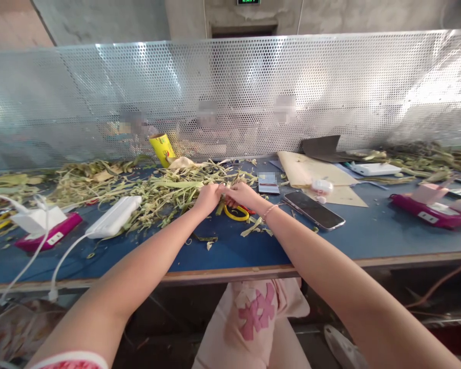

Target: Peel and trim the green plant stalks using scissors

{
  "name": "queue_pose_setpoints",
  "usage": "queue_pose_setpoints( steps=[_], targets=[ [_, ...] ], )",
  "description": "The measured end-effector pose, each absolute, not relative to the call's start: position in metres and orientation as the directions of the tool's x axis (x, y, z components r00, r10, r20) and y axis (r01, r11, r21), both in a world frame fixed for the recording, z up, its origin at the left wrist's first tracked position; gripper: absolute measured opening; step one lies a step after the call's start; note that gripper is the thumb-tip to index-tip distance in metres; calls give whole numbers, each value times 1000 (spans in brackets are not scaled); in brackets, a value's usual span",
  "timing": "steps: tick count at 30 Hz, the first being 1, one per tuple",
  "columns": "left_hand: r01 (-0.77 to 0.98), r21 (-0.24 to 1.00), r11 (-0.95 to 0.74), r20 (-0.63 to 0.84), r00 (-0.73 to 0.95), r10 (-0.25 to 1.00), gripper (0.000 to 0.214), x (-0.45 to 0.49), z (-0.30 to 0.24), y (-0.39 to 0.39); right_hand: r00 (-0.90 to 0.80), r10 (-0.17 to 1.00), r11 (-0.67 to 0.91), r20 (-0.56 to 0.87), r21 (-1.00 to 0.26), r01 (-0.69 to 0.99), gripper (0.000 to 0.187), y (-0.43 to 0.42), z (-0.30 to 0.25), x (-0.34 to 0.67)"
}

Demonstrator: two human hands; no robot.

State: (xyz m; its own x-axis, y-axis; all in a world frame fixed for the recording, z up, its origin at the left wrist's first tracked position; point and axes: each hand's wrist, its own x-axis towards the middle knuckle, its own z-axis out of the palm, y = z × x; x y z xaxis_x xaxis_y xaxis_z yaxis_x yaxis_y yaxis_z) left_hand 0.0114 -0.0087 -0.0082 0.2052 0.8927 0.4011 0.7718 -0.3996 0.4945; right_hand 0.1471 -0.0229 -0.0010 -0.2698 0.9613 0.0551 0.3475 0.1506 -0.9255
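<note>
My left hand point(208, 199) and my right hand point(243, 197) meet over the middle of the blue table, fingertips pressed together. Both look closed in a pinch; whatever is between the fingers is hidden or too small to name. Scissors with a yellow and red handle point(236, 213) lie just below my hands, their blades out of sight. To the left and behind spreads a heap of dry greenish plant stems and leaves point(165, 189). A few loose scraps point(253, 226) lie close to my right wrist.
A smartphone point(315, 209), earbud case point(322, 187), card point(268, 183) and brown paper point(305, 169) lie to the right. White power bank point(115, 216) and magenta power strips point(67, 231) sit nearby, with cables. Behind stand a yellow tube point(162, 150) and perforated metal screen point(238, 66).
</note>
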Motion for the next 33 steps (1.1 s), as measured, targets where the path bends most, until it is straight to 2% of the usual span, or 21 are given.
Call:
queue_pose_setpoints(
  steps=[3, 4, 6, 8, 10, 15, 21, 25, 28, 30, 33],
  targets=[
    [498, 813, -301, 295, 94, 951, 36, 17, -13, -7, -299, 952, 135, 56, -958, 251, 26, -21, -4, 147],
    [375, 891, -254, 249, 64, 966, 34, 19, -12, -7, -298, 950, 161, 90, -961, 225, 24, -19, -6, 148],
    [134, 974, -183, 182, 19, 983, 29, 22, -9, -9, -274, 938, 273, 212, -939, 208, 24, -14, -9, 150],
    [-45, 988, -147, 146, -19, 989, 27, 23, -4, -13, -242, 907, 394, 344, -895, 208, 28, -10, -12, 153],
    [-153, 979, -135, 125, -74, 989, 27, 23, 0, -16, -228, 885, 446, 406, -879, 169, 30, -7, -13, 154],
    [-320, 942, -101, 40, -193, 980, 25, 19, 4, -15, -193, 914, 370, 358, -929, 26, 34, -9, -10, 151],
    [-497, 863, -89, -54, -266, 962, 32, 6, 14, -8, -157, 933, 326, 325, -945, -19, 29, -6, -10, 151],
    [-530, 843, -96, -80, -299, 951, 30, -5, 22, -4, -124, 913, 395, 389, -918, 30, 28, 1, -14, 155],
    [-451, 885, -117, -44, -331, 943, 24, -12, 21, 2, -148, 901, 422, 407, -903, 85, 26, 4, -17, 157],
    [-321, 930, -181, 61, -351, 934, 21, -15, 18, 4, -164, 904, 417, 396, -900, 125, 24, 5, -18, 157],
    [-7, 937, -350, 326, -346, 880, 24, -15, 15, 1, -162, 896, 442, 413, -866, 234, 20, 2, -17, 157]
  ],
)
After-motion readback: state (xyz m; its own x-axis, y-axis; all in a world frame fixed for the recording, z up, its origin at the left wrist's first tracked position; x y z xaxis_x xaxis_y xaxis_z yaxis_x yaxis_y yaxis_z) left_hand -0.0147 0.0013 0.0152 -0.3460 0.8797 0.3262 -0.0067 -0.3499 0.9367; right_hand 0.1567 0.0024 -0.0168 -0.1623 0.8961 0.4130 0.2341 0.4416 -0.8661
